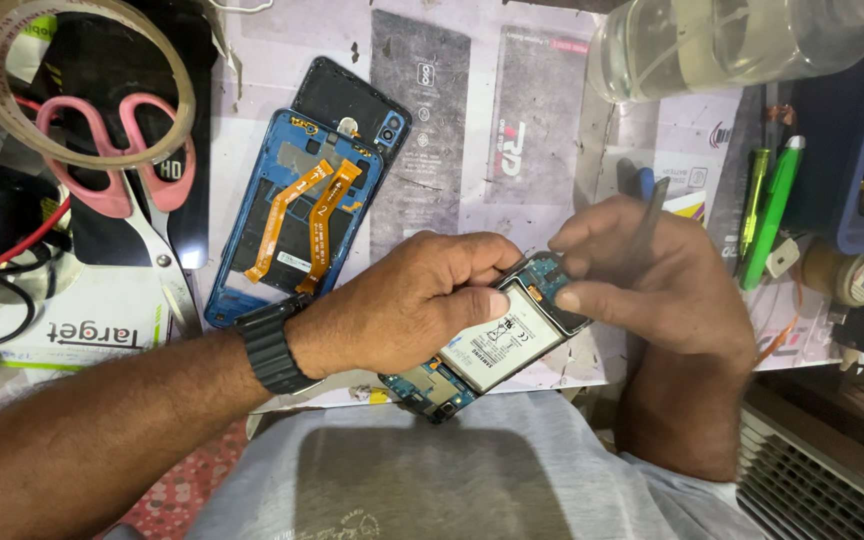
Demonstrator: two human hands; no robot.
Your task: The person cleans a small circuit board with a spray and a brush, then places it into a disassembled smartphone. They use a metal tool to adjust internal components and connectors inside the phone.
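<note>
Both hands hold the opened phone body with white battery [497,340] above the lap: left hand [422,295] covers its left edge, right hand [642,275] hides its top corner, also pinching grey metal tweezers [652,205], tips unseen.

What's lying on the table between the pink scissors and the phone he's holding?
In the head view, a blue phone frame with two orange ribbon cables lies between the pink scissors and the opened phone.

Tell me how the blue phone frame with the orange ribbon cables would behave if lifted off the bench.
The blue phone frame looks thin and mostly hollow, so probably light and slightly bendable. Its orange ribbon cables lie loose and curved, so they would likely flop or snag. Lying flat, it seems unlikely to roll.
</note>
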